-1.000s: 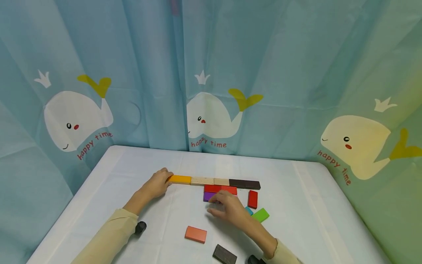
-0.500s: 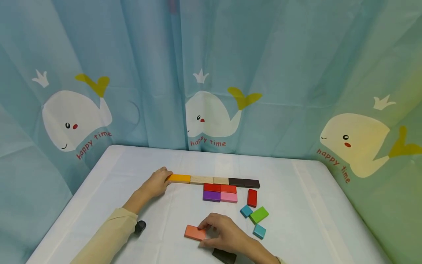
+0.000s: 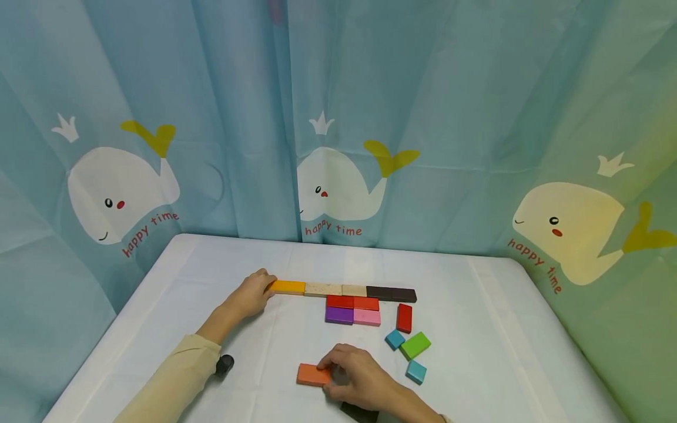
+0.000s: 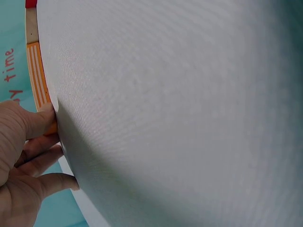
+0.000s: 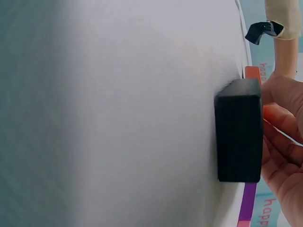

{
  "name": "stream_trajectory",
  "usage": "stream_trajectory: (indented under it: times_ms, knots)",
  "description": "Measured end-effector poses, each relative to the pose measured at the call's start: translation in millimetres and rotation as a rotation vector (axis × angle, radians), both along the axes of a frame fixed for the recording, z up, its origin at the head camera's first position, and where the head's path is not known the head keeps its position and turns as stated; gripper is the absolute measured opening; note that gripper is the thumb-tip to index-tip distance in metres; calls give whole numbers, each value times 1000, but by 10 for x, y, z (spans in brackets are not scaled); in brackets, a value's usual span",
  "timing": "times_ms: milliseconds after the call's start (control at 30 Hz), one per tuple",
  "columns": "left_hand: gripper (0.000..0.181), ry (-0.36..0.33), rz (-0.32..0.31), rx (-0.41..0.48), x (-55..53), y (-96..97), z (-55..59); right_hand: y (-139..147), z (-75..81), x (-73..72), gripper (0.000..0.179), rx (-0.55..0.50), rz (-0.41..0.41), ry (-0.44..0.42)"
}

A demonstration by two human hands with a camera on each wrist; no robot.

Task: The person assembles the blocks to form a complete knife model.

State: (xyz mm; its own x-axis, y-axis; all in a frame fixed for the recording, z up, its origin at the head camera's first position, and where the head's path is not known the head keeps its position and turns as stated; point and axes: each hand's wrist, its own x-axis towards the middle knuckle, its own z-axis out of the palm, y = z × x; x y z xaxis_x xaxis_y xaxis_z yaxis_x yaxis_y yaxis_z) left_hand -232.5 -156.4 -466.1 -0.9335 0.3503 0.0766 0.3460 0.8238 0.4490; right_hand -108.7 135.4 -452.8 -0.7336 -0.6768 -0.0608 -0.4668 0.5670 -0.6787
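At the left end of a row of blocks, my left hand (image 3: 252,292) pinches a yellow-orange block (image 3: 289,287). The left wrist view shows the thumb and fingers around the end of that block (image 4: 39,75), which has pale stripes on one face. My right hand (image 3: 355,379) pinches the right end of an orange block (image 3: 312,375) lying flat on the near part of the table. A dark block (image 3: 361,412) sits partly under the right hand and looms large as a black block (image 5: 239,135) in the right wrist view.
The row continues with pale wooden blocks (image 3: 324,289) and dark blocks (image 3: 391,294). Red blocks (image 3: 340,302), a purple block (image 3: 339,316) and a pink block (image 3: 367,317) adjoin it. A red block (image 3: 404,318), blue blocks (image 3: 416,372) and a green block (image 3: 415,346) lie to the right.
My right hand has come away from the purple and pink blocks, moved nearer and taken hold of the orange block, which has turned slightly. The left hand stays in place.
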Motion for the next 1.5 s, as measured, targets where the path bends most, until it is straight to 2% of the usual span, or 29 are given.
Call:
stream_trajectory:
  times_ms: [200, 467, 600, 800, 1133, 1500]
  knots:
    - [27, 17, -23, 0, -24, -14, -22, 100, -5, -42, 26, -38, -19, 78]
    - [27, 20, -36, -3, -29, -5, -17, 259, -50, -214, 24, -42, -100, 281]
    - [28, 13, -32, -2, -18, -4, -5, 318, -78, -294, 25, -57, -107, 383]
    - [28, 4, -23, -5, -16, 0, 2, 363, -123, -381, 25, -81, -110, 485]
    - [27, 15, -38, -6, -23, 9, -16, 349, -127, -434, 18, -56, -145, 531]
    - [36, -32, -22, -12, -8, -41, 12, 257, -94, -428, 12, 21, -200, 531]
